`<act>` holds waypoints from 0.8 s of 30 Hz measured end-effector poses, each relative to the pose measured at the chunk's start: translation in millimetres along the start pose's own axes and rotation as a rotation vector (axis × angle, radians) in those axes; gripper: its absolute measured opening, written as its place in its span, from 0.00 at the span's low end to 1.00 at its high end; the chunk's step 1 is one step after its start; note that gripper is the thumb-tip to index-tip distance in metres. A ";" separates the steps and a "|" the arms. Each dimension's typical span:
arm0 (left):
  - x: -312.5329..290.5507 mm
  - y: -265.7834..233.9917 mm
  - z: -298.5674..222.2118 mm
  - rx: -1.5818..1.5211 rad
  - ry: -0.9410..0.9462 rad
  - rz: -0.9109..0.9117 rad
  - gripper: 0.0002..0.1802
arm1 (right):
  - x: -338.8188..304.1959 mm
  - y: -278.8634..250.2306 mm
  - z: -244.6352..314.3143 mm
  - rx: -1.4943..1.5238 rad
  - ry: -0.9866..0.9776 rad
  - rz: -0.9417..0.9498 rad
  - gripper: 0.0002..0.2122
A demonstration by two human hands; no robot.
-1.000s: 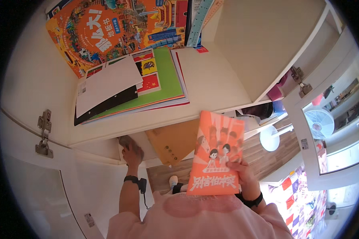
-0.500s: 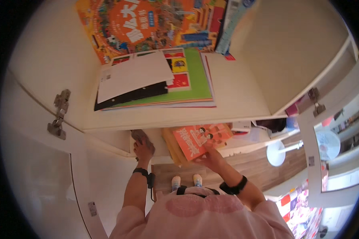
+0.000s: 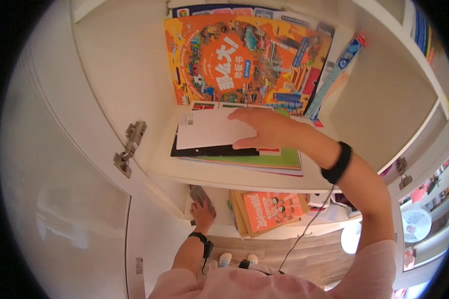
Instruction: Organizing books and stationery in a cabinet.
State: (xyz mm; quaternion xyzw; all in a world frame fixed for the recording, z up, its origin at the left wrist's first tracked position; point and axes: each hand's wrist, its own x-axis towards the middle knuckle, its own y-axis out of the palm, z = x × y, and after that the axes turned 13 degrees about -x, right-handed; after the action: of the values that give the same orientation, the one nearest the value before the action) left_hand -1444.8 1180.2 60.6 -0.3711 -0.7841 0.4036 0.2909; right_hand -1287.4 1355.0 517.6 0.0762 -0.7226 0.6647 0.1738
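On the lower shelf at the left, my left hand has its fingers over a grey cloth-like item, whose kind I cannot make out for sure. My right hand reaches up to the upper shelf, thumb and fingers spread over the right end of a white booklet. That booklet tops a pile holding a black sheet and a green folder. Below, an orange-red book lies on a stack of brown-covered books, touched by neither hand.
A large orange picture book leans against the cupboard's back, beside a slim blue box. Hinged doors stand open on both sides, the left door close to my left arm. A cable hangs from my right wrist. A white fan shows at right.
My right hand has let go of the orange-red book and moved up onto the white booklet. My left hand stays at the grey item. The whole view has shifted.
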 end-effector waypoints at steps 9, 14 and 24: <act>4.5 -17.2 18.5 -0.079 -0.091 0.016 0.28 | 42.8 17.8 14.2 -0.441 0.083 0.371 0.17; -1.2 -64.5 -8.2 -0.862 0.051 -0.304 0.18 | -17.3 -77.8 20.1 -0.189 0.321 -0.192 0.14; -68.5 -321.4 -209.4 -0.661 0.829 -0.525 0.25 | -168.7 -34.2 146.0 0.122 0.334 0.081 0.23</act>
State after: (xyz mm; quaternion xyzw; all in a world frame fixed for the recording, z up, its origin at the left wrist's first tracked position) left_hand -1360.0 1083.4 428.4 -0.3625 -0.7547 -0.1261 0.5322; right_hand -1141.0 1186.8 482.0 -0.0542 -0.6444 0.7172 0.2596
